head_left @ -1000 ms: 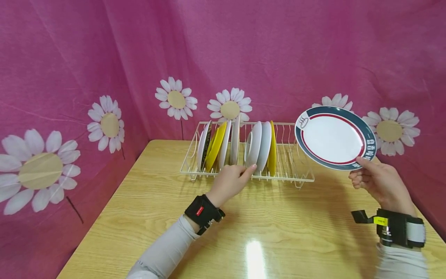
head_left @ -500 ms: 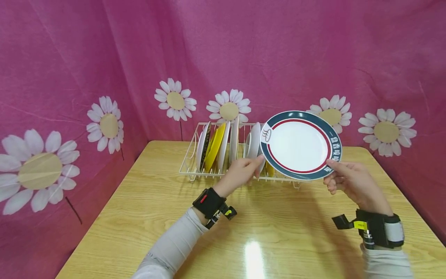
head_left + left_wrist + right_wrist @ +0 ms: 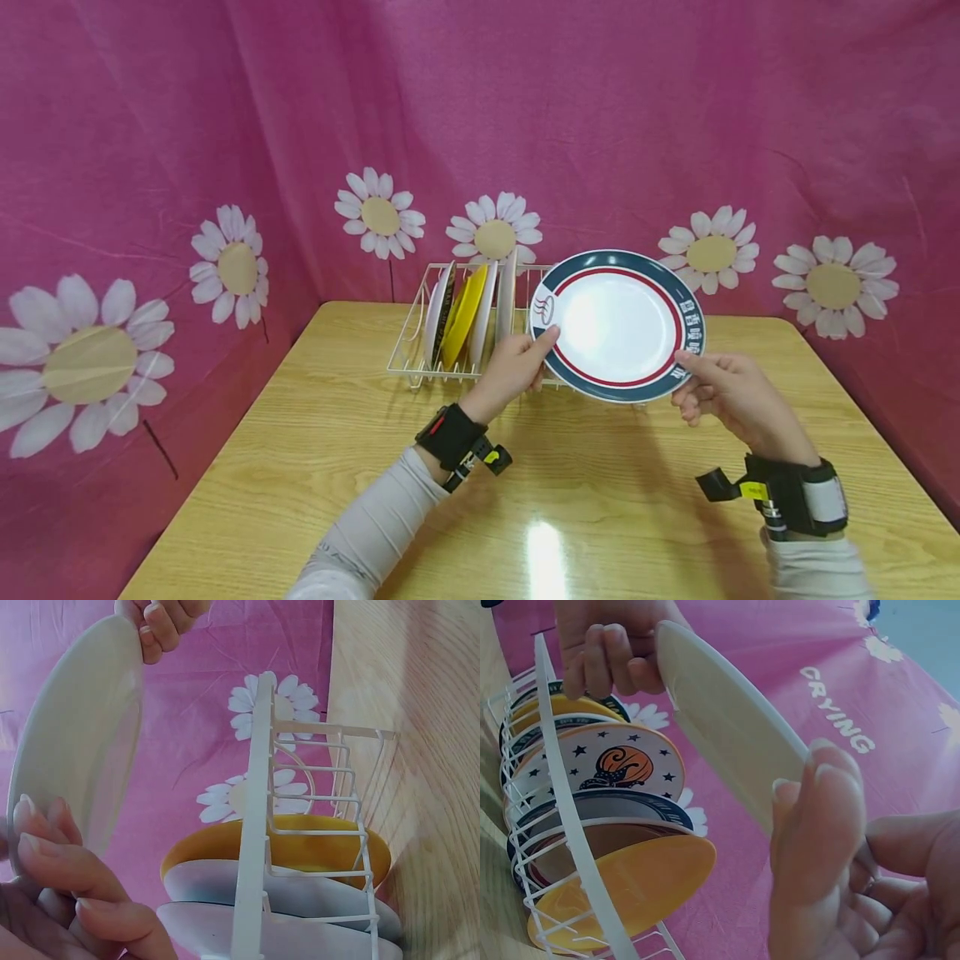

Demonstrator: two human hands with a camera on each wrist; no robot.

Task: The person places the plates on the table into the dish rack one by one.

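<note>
A white plate (image 3: 618, 329) with a dark blue rim, a thin red ring and white lettering is held up, its face toward the head camera. My left hand (image 3: 512, 372) pinches its left edge, thumb on the front. At the lower right edge, my right hand (image 3: 738, 398) pinches the rim the same way. Both wrist views show the pale underside with fingers against it. Behind the plate stands a white wire dish rack (image 3: 255, 810), its right part hidden in the head view. Plates in it stand on edge, among them a yellow plate (image 3: 467, 315).
Within the rack, the right wrist view also shows a pumpkin-patterned plate (image 3: 622, 765) and a yellow-orange plate (image 3: 630, 889). The rack rests on a wooden table (image 3: 337, 467). A pink curtain (image 3: 600, 108) with daisies surrounds the table's back and sides.
My right hand has carried the plate leftward and slightly down, in front of the rack. My left hand, first near the rack's front, has come to the plate and now grips its left edge.
</note>
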